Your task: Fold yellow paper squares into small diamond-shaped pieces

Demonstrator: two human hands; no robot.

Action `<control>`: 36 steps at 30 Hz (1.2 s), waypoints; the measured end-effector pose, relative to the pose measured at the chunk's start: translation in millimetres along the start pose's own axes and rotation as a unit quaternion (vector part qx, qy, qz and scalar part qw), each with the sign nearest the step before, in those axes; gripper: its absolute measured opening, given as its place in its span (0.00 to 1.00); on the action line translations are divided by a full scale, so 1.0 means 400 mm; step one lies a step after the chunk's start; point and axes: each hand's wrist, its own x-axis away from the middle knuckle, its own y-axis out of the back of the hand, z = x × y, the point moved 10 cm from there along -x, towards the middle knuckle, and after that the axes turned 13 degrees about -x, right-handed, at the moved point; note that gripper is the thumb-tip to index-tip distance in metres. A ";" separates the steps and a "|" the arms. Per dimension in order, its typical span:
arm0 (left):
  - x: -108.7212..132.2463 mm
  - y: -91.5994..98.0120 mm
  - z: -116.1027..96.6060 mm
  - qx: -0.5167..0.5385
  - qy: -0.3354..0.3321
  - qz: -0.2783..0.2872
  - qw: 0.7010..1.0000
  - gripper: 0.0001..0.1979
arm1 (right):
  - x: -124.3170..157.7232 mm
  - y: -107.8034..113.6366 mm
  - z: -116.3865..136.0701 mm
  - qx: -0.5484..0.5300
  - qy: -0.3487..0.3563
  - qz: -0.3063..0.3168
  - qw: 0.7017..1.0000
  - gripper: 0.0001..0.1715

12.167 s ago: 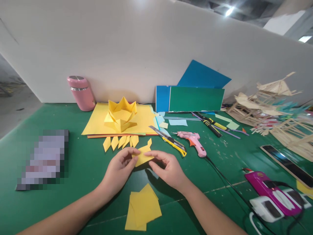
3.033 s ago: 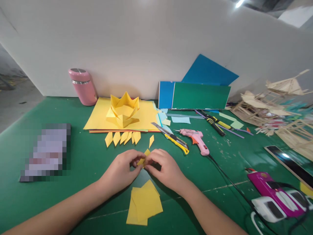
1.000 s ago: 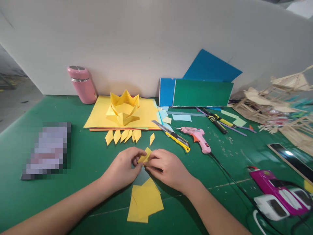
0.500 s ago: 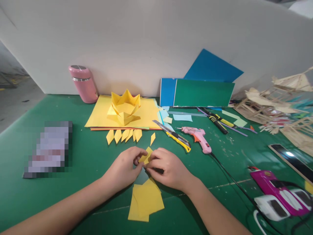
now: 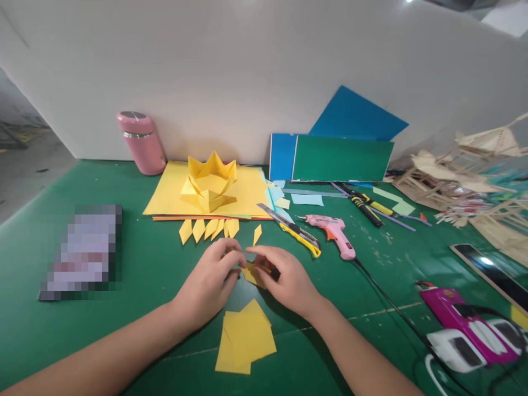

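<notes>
Between my two hands, just above the green tabletop, is a small folded piece of yellow paper. My right hand pinches it between thumb and fingers. The fingertips of my left hand are closed at its left edge. Below my hands lie several loose yellow paper squares, overlapping each other. Beyond them is a row of small folded yellow kite-shaped pieces, with a single kite-shaped piece lying apart on the right.
A yellow folded-paper ring rests on stacked yellow sheets. To the right lie a utility knife and a pink glue gun with its cable. A pink flask stands at the back left; a wooden model is far right.
The small yellow paper has turned from a slanted upright position to lie more sideways. My left fingers have shifted up and over its left edge; my right fingers have opened out along it.
</notes>
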 end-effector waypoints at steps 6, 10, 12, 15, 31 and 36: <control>0.038 -0.029 -0.061 -0.101 -0.116 0.075 0.985 0.18 | 0.004 -0.009 -0.017 -0.027 -0.042 0.000 0.999 0.23; 0.066 -0.070 -0.076 -0.169 -0.124 0.136 0.968 0.24 | 0.001 -0.013 -0.012 -0.020 -0.054 0.011 0.998 0.23; 0.073 -0.075 -0.069 -0.184 -0.107 0.145 0.966 0.25 | -0.002 -0.010 -0.014 -0.022 -0.064 0.008 0.998 0.21; 0.077 -0.062 -0.063 -0.177 -0.097 0.127 0.971 0.25 | -0.009 0.003 -0.021 -0.009 -0.075 -0.019 0.997 0.14; 0.092 -0.045 -0.064 -0.170 -0.100 0.104 0.975 0.25 | -0.005 0.019 -0.059 -0.068 -0.108 -0.063 0.990 0.06; 0.078 -0.043 -0.057 -0.151 -0.081 0.120 0.978 0.22 | -0.007 0.013 -0.043 -0.043 -0.076 -0.053 0.995 0.05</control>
